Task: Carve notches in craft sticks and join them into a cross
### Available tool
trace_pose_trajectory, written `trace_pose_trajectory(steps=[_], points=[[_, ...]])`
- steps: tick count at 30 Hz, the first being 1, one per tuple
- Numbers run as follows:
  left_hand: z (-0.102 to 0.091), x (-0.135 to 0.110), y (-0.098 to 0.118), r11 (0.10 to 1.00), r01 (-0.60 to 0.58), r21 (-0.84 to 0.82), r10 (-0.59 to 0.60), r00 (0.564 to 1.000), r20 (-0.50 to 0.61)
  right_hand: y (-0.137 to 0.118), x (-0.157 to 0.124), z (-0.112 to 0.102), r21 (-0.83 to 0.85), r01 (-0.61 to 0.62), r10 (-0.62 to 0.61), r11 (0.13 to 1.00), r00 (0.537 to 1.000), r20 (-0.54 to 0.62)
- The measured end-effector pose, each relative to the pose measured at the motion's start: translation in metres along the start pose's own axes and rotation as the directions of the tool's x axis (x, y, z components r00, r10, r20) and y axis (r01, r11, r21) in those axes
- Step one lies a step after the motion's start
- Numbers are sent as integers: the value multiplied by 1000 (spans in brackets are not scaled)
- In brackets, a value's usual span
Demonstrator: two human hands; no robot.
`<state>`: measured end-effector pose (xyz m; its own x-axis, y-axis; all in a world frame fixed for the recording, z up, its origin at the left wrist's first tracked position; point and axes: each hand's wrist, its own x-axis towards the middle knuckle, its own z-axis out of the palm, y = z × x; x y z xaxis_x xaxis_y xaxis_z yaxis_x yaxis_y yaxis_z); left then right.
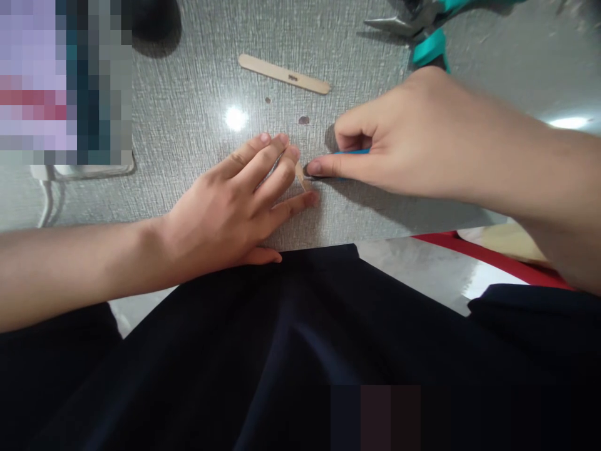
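Note:
My left hand (pixel 248 181) lies palm down on the table with its fingers stretched out. Between its ring and little fingers, part of a thin wooden craft stick (pixel 303 178) shows under the fingertips; the rest is hidden. My right hand (pixel 399 134) is closed round a blue utility knife (pixel 354 151), thumb along it. The knife's dark tip points left, close to the stick; whether it touches cannot be made out. Beyond the hands lies a second craft stick (pixel 267 69), which has a small dark mark right of its middle.
Pliers with teal handles (pixel 429 47) lie at the back right of the grey textured table (pixel 201 81). Two small dark spots, one a brownish patch (pixel 303 120), show on the surface. A black rounded object (pixel 157 25) and a white cable (pixel 47 200) are at the left.

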<state>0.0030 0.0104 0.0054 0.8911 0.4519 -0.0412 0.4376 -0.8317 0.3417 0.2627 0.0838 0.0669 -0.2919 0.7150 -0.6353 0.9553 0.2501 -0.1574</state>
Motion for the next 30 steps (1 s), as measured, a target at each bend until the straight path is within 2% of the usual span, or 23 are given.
trace_pose_trajectory(steps=[6,12,20,26,30], points=[[3,-3,-2,1000,6,-21,-6,1000,-13,2,1,2,-21,6,-6,1000,999,-33],[2,-1,-2,1000,-18,13,18,1000,-21,-3,-3,4,69,-53,56,996,998,-38],[2,-2,-1,1000,28,-5,-28,999,-21,0,-3,5,70,-25,28,997,998,-51],[3,-3,-4,997,-45,66,46,999,-23,1,-2,9,184,-53,66,981,996,-66],[6,-4,-6,999,-36,7,36,999,-11,2,-5,16,161,9,13,987,990,-138]])
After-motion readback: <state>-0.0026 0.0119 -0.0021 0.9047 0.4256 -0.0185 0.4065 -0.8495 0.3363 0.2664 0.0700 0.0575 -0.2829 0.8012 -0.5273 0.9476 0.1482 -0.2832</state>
